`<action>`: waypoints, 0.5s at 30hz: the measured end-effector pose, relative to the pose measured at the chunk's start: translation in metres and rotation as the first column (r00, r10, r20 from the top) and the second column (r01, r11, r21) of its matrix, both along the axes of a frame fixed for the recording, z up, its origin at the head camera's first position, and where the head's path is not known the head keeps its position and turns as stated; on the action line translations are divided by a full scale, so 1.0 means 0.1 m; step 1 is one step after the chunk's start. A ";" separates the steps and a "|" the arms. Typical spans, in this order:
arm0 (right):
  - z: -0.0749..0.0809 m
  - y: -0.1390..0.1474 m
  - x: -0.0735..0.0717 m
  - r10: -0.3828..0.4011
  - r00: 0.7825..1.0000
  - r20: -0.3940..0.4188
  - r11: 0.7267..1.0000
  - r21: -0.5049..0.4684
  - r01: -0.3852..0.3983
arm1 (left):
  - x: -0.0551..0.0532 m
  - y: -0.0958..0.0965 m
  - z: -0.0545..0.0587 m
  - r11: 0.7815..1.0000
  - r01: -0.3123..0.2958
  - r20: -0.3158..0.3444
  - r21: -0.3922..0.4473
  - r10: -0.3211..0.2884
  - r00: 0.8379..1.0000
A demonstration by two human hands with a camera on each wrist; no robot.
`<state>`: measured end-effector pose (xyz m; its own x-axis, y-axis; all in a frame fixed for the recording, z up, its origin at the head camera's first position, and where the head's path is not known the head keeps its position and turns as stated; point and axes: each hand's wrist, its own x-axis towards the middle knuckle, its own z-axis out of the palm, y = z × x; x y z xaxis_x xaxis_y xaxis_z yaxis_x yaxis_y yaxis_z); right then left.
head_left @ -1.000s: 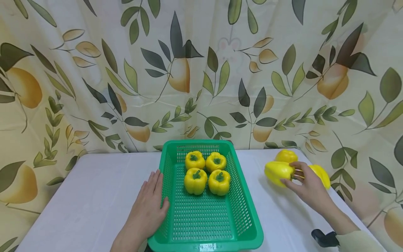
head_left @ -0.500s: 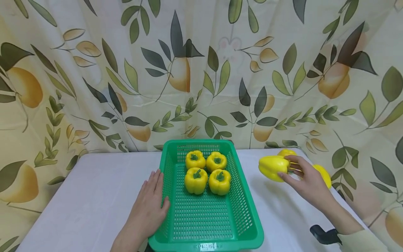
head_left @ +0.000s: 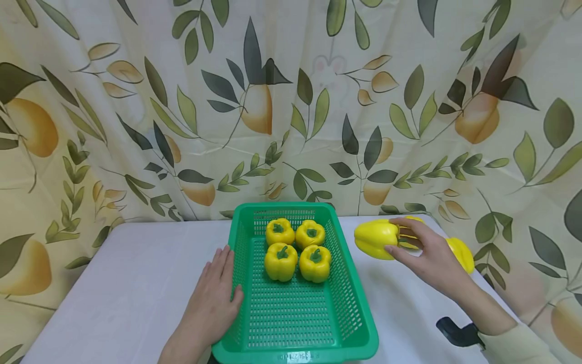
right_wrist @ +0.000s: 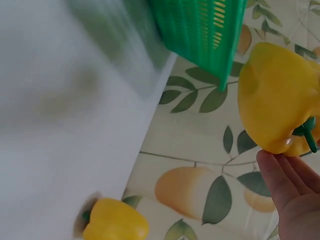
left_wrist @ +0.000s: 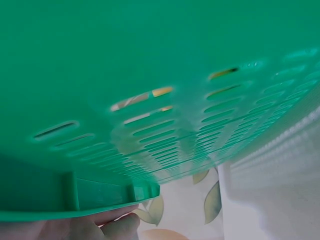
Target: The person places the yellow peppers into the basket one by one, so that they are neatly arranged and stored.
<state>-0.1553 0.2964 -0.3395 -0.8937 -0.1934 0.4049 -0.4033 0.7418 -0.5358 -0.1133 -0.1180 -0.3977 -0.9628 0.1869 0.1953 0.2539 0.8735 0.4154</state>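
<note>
The right hand (head_left: 427, 253) holds a yellow bell pepper (head_left: 376, 239) above the white-covered table (head_left: 127, 283), to the right of the green plastic basket (head_left: 291, 316) and apart from its rim. Fingers and thumb grip it at the stem end, so the broad, rounded blossom end points away from the palm, toward the basket. The left hand (head_left: 211, 293) lies along the basket's left rim with its fingers straight, holding no pepper. In the basket, four upright yellow bell peppers (head_left: 281, 262) stand close together in two rows; two loose peppers (head_left: 461, 254) lie beyond and beside the right hand, one mostly hidden by it. The held pepper looks firm and fairly light for its bulk, with a glossy skin that would probably slide under dry fingertips (right_wrist: 270, 161) if squeezed only lightly. Gripped at one end, it would likely tip or twist as the lobed body's weight pulls down; fingers and thumb across the shoulders should steady it better than the short green stem (right_wrist: 306, 131), which could snap. Whether it is real flesh or a moulded model is hard to tell from the dim right wrist view, so moderate pressure seems wise.
</note>
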 end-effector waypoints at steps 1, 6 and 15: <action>0.02 -0.03 0.00 0.014 1.000 -0.006 1.000 0.003 -0.014 | 0.00 0.00 0.00 1.000 0.000 0.001 -0.001 0.000 1.000; 0.11 -0.17 0.01 0.048 0.998 -0.028 0.998 0.050 -0.047 | 0.00 -0.01 -0.01 1.000 -0.004 -0.010 -0.010 0.004 1.000; 0.21 -0.42 0.00 0.153 0.986 -0.059 0.979 0.146 -0.143 | 0.00 -0.01 -0.01 1.000 -0.006 -0.013 -0.014 0.006 1.000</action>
<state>-0.1549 0.2540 -0.3181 -0.8216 -0.3806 0.4245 -0.5467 0.7370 -0.3973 -0.1138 -0.1192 -0.3987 -0.9612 0.1841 0.2054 0.2541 0.8806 0.4000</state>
